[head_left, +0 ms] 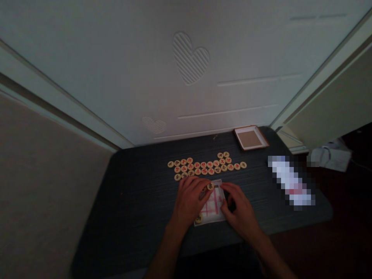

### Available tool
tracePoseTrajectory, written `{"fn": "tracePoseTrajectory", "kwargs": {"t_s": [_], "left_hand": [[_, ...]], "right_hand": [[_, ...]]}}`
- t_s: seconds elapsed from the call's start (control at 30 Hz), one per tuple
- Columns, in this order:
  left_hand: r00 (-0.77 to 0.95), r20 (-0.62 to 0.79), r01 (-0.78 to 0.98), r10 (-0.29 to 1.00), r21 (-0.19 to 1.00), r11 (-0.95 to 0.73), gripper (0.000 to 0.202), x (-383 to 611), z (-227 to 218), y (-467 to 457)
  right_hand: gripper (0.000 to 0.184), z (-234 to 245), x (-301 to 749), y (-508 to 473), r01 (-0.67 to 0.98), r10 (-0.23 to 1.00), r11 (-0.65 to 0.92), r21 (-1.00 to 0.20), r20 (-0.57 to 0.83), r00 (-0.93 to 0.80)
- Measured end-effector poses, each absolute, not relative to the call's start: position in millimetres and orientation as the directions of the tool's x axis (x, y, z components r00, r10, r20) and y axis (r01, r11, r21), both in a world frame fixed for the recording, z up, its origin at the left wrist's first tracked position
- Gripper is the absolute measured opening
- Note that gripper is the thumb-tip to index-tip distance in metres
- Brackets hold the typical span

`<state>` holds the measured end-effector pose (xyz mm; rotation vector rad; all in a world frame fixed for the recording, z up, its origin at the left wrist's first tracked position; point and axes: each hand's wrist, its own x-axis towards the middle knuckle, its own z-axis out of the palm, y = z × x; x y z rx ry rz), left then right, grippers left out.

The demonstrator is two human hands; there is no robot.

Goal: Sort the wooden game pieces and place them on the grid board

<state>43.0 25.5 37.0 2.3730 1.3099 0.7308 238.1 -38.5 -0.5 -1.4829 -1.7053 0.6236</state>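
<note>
A round Chinese chess piece (210,186) with a dark character is pinched in the fingers of my left hand (190,199), over the upper part of a shallow white box (213,222). Inside the box lies a white sheet with red lines (212,203). Another chess piece (199,219) rests in the box's near left corner. My right hand (240,207) is curled at the box's right side, with its fingertips on the edge. Just beyond the box, rows of chess pieces (204,165) with red or dark characters lie face up; my left hand partly hides the nearest row.
An open brown-edged box lid (251,139) sits at the table's back right. A blurred-out bright object (290,180) is on the right. The dark table (139,201) stands against a white panel (186,100) with raised hearts. A white bag-like item (333,155) is beyond the table's right side.
</note>
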Motion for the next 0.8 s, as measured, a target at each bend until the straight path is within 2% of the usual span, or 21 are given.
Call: {"fn": "tracePoseTrajectory", "kwargs": {"t_s": [0.8], "left_hand": [[0.481,0.221,0.696,0.848,0.492,-0.523,0.014,42.8,36.3,25.9]], "right_hand": [[0.051,-0.5,238.4,-37.3,0.586,0.971,0.201,-0.785,0.238,-0.014]]}}
